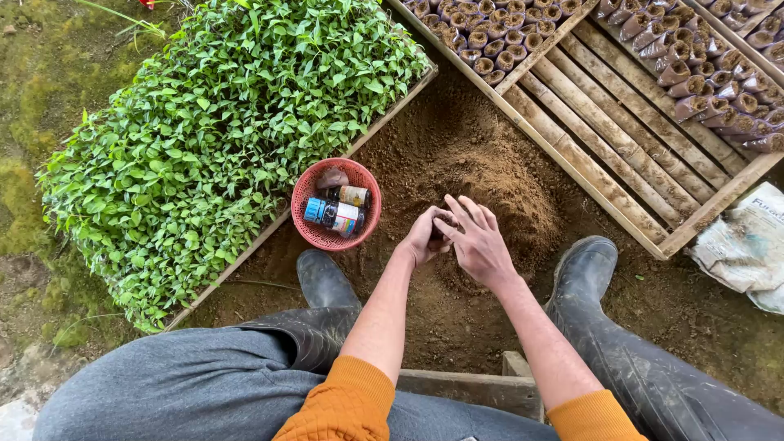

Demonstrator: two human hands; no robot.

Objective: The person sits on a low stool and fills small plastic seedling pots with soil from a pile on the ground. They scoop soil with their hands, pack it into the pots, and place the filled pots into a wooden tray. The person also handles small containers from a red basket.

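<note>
- A wooden-framed tray (pixel 384 114) at the left is packed edge to edge with green leafy seedlings (pixel 212 139); its long rail runs diagonally across the soil
- Just beside that rail sits a round red mesh basket (pixel 309 224) on the bare soil; inside lie a dark bottle (pixel 351 195) with a yellowish label, a second bottle (pixel 333 216) with a blue cap end and a multicoloured label, and a crumpled pale wrapper (pixel 332 176)
- The left hand (pixel 423 237) is cupped and curled around a small dark soil-filled pot (pixel 443 226), only partly visible
- The right hand (pixel 478 241) rests against it from the other side, fingers loosely spread over the pot's top
- Both hands hover over a mound of loose brown soil (pixel 498 184), between two black rubber boots (pixel 327 282)
- At the right, a bamboo-slatted rack (pixel 621 139) holds rows of small dark pots filled with soil (pixel 710 82), some tipped
- A crumpled white printed sack (pixel 747 245) lies at the far right edge, beside the rack's corner
</note>
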